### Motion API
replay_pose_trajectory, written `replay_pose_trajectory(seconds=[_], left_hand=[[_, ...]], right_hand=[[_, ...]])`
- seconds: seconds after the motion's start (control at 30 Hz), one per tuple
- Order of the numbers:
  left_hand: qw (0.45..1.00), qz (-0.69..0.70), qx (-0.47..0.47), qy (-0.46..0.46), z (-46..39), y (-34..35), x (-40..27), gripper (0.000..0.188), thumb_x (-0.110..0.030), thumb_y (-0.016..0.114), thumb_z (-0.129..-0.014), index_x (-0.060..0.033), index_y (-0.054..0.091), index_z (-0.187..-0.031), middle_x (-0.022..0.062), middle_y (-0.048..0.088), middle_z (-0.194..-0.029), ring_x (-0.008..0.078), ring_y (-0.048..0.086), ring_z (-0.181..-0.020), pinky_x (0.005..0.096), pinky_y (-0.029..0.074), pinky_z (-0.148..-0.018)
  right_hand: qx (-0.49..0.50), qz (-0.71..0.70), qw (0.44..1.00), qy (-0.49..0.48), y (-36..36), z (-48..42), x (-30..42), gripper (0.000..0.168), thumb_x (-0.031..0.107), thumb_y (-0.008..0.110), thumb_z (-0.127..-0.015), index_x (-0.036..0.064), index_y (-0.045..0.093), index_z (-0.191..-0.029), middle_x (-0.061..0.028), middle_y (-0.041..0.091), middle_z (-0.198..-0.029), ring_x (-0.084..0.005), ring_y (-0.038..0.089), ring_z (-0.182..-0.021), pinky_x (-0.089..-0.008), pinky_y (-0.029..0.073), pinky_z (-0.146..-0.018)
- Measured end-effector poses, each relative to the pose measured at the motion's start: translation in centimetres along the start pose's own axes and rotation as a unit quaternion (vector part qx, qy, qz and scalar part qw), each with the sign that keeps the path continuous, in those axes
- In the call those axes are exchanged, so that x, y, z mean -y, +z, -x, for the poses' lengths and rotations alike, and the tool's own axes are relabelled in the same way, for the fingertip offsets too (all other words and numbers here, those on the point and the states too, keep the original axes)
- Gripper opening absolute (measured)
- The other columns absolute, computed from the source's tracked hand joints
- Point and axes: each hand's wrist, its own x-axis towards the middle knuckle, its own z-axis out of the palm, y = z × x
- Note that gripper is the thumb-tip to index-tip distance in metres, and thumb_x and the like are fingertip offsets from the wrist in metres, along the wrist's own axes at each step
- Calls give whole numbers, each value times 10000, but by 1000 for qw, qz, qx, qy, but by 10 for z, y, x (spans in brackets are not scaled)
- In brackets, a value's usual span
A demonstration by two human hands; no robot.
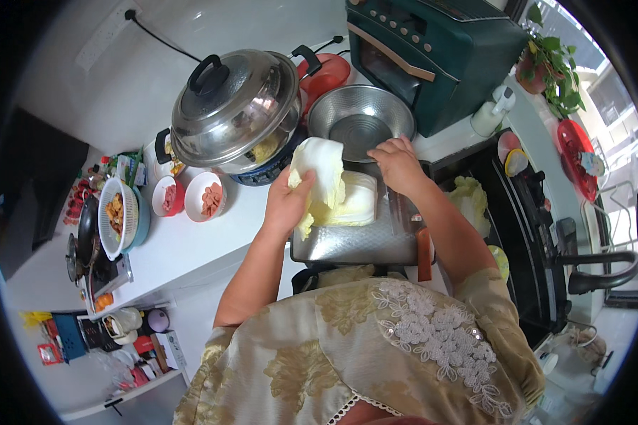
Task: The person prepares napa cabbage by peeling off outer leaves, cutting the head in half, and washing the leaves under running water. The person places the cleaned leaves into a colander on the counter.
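My left hand (290, 202) grips a napa cabbage leaf (319, 164), its white rib raised and its yellow frilled edge hanging down. Just behind that leaf, more napa cabbage leaves (359, 199) lie stacked on a metal cutting board (340, 244). My right hand (399, 164) is at the near right rim of a hammered steel basin (359, 119), fingers bent and drawn together; whether they hold anything small is hidden. The basin's visible bottom is bare. A kitchen knife (424, 255) rests along the board's right side, wooden handle towards me, its blade partly under my right forearm.
Left of the basin stands a lidded steel pot (234, 111). Bowls of cut meat (211, 199) and a white colander (118, 218) sit farther left. A green oven (430, 58) backs the basin. At right, cabbage (469, 204) lies in the dark sink (515, 223) beside a faucet (601, 271).
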Motion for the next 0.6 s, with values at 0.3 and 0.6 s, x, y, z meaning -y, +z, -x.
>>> replay_pose_trajectory(seconds=[0.3,0.6], left_hand=[[967,-230,77,78,8,21,-2,210,-123,548,-836,-35,579,-1023,86,634,-871,122,586,-801,263,454,-720],[968,11,208,-139,0,15,-9,385,-176,649,-808,-46,537,-1153,24,607,-973,101,561,-823,252,440,-773]], right_hand=[[203,-190,933,229,-86,-37,71,386,385,560,-831,13,576,-930,-156,583,-719,-259,587,-685,-341,457,-638],[138,-563,761,293,-47,-7,60,386,416,483,-892,50,582,-822,12,538,-678,-65,463,-570,-217,384,-518]])
